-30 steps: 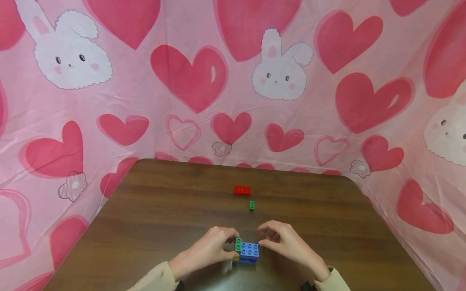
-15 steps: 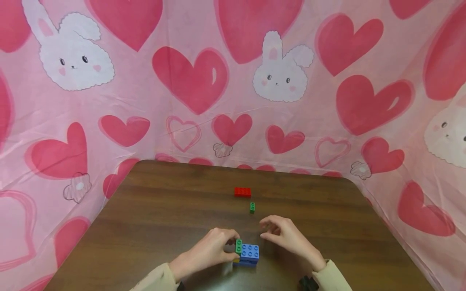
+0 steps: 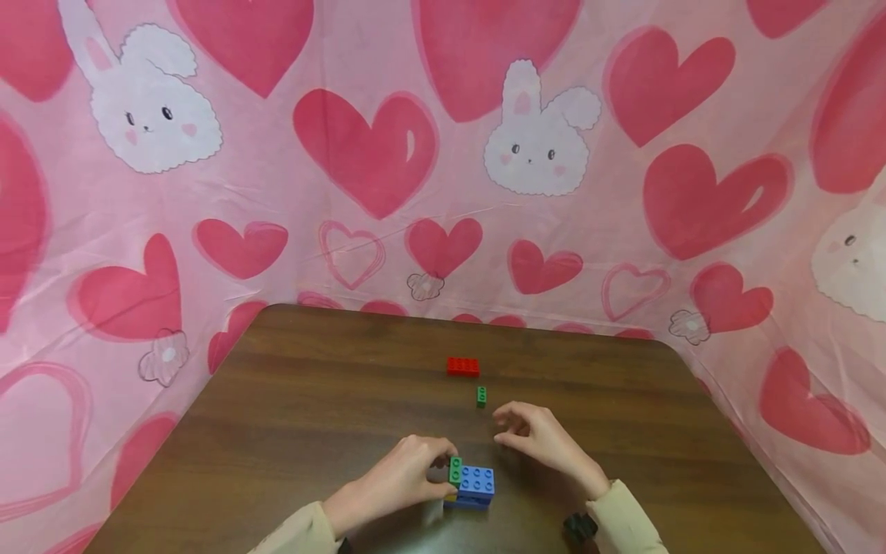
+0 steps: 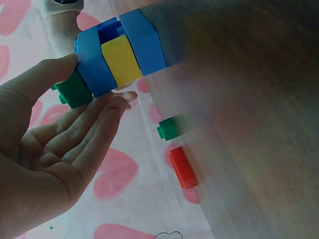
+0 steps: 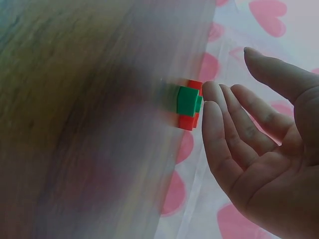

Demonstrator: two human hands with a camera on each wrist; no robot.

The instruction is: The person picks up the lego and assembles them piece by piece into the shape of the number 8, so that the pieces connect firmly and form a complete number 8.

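My left hand [image 3: 401, 477] pinches the green toy brick [image 4: 74, 90] at the top left end of a small stack, thumb on the near side and fingers on the far side. Under that green brick lies a blue brick [image 3: 477, 480]; a yellow brick [image 4: 121, 60] sits between it and a lower blue brick [image 4: 143, 42] on the table. To the right of the stack my right hand [image 3: 543, 440] hovers over the table with loosely bent fingers and nothing in it. Its fingertips are closest to a loose green two-stud brick [image 3: 481, 397].
A red brick [image 3: 463, 367] lies just behind the loose green one. All stand on a dark wooden table [image 3: 332, 385] with rounded far corners. Pink cloth [image 3: 277, 177] with hearts and rabbits hangs beyond its back and sides.
My right hand has moved away from the stack, forward toward the loose green brick. My left hand keeps its hold on the stack, and the view has shifted slightly.
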